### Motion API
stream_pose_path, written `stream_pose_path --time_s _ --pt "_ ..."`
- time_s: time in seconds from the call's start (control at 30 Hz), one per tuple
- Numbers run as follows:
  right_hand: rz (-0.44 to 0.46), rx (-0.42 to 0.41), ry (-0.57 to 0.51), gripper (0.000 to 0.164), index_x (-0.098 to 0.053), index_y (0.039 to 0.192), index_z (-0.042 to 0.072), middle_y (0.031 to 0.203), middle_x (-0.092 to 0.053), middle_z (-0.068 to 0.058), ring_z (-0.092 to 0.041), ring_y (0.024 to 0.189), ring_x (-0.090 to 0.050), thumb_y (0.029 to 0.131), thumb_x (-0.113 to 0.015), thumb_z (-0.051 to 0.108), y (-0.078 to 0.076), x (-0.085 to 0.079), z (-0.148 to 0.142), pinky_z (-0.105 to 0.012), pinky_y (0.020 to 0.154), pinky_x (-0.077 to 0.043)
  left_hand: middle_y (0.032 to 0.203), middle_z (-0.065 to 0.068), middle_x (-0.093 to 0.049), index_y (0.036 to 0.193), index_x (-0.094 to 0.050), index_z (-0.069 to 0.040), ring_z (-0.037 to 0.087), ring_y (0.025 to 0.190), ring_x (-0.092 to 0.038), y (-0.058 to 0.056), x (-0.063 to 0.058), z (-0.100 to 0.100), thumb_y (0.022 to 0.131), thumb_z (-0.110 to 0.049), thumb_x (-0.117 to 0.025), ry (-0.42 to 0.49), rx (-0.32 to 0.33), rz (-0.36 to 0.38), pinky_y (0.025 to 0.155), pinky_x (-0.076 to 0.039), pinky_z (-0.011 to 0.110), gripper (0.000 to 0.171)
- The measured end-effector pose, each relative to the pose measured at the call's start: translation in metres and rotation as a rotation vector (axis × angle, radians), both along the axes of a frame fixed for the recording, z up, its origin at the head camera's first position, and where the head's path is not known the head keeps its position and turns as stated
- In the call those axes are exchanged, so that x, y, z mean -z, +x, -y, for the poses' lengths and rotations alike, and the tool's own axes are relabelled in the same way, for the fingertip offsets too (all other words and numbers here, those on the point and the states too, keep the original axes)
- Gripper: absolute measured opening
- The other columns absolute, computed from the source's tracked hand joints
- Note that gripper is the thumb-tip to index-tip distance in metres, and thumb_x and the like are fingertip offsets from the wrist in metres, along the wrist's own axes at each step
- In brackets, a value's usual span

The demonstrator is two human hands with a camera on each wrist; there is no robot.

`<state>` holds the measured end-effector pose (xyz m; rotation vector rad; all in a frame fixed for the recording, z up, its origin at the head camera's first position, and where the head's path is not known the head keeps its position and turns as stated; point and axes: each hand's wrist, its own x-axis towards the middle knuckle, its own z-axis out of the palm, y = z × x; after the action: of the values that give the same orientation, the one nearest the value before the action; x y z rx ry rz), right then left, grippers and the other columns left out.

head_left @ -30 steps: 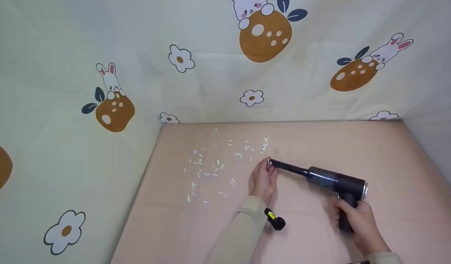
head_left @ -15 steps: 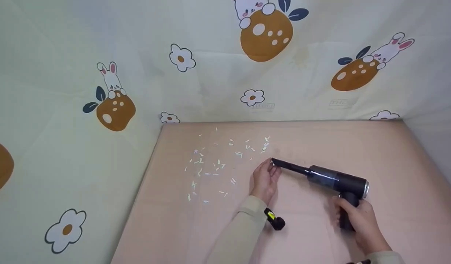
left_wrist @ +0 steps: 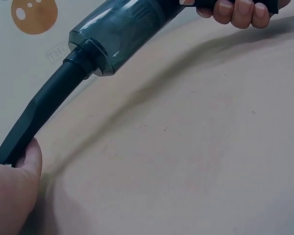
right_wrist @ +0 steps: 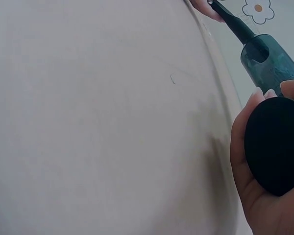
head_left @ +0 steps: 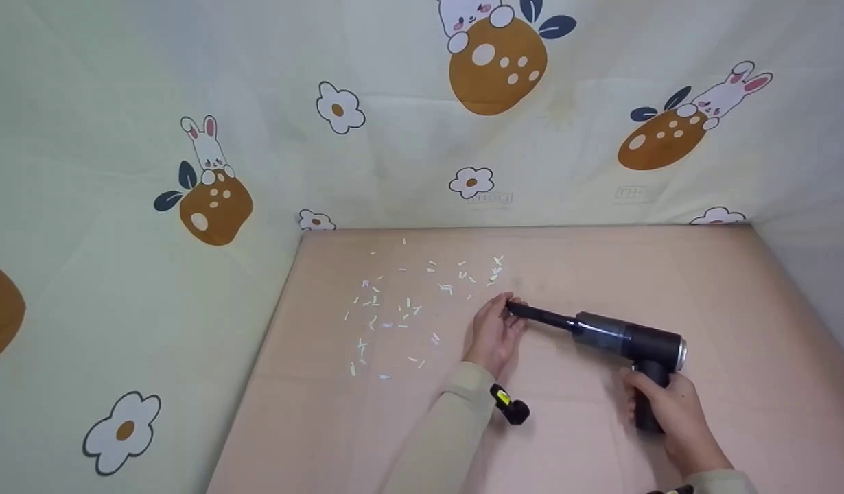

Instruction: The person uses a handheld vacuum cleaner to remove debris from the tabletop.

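Observation:
My right hand (head_left: pixel 679 415) grips the black handle of a handheld vacuum cleaner (head_left: pixel 659 348), held above the table. Its translucent dust cup and narrow black nozzle (head_left: pixel 542 315) point left. In the head view my left hand (head_left: pixel 494 336) is at the nozzle's end, thumb and fingers pinching it. The left wrist view shows the left hand (left_wrist: pixel 17 191) at the nozzle (left_wrist: pixel 54 100), with the tip partly hidden behind it. From the right wrist, the rounded black handle base (right_wrist: pixel 274 147) fills the right palm. Pale paper scraps (head_left: pixel 408 309) lie scattered left of the left hand.
The table (head_left: pixel 751 295) has a pinkish cloth cover. Behind and to the left stand pale fabric walls (head_left: pixel 388 158) printed with rabbits and flowers. A black device with a yellow-green mark (head_left: pixel 510 405) is strapped to the left wrist.
The nozzle's tip has shifted slightly right and down, and the left fingers have changed their hold at it. The right hand stays nearly still; the scraps lie as before.

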<state>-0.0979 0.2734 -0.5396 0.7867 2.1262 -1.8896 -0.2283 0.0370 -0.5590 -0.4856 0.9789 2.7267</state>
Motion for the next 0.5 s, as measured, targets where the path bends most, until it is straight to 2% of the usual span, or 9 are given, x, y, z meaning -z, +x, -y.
stream_pose_path --time_s 0.13,0.33,0.5 --pt "0.002 0.007 0.007 0.054 -0.039 0.128 0.003 0.075 -0.064 -0.002 -0.015 0.063 -0.062 0.095 -0.07 0.032 0.0003 0.0 0.0 -0.033 0.059 -0.06 0.1 0.007 -0.063 0.112 -0.058 0.002 0.018 0.095 -0.066 0.0006 0.0006 0.0023 0.107 -0.009 -0.046 -0.019 -0.026 0.005 0.086 -0.059 0.032 0.017" --pt "-0.005 0.021 -0.002 0.054 -0.04 0.128 0.004 0.076 -0.065 -0.002 -0.015 0.064 -0.063 0.094 -0.071 0.032 0.0006 0.0008 -0.0008 -0.034 0.06 -0.061 0.116 0.017 -0.062 0.128 -0.054 0.008 0.026 0.11 -0.065 0.0028 0.0016 0.0036 0.106 -0.008 -0.046 -0.054 -0.013 0.037 0.106 -0.053 0.045 0.028" --pt "-0.012 0.027 -0.009 0.056 -0.04 0.129 0.005 0.077 -0.065 -0.002 -0.016 0.064 -0.063 0.094 -0.073 0.032 0.0008 0.0022 -0.0013 -0.034 0.06 -0.061 0.107 0.013 -0.062 0.132 -0.052 0.009 0.024 0.102 -0.064 0.0045 0.0027 0.002 0.103 -0.002 -0.05 -0.076 0.007 0.048 0.107 -0.053 0.047 0.031"
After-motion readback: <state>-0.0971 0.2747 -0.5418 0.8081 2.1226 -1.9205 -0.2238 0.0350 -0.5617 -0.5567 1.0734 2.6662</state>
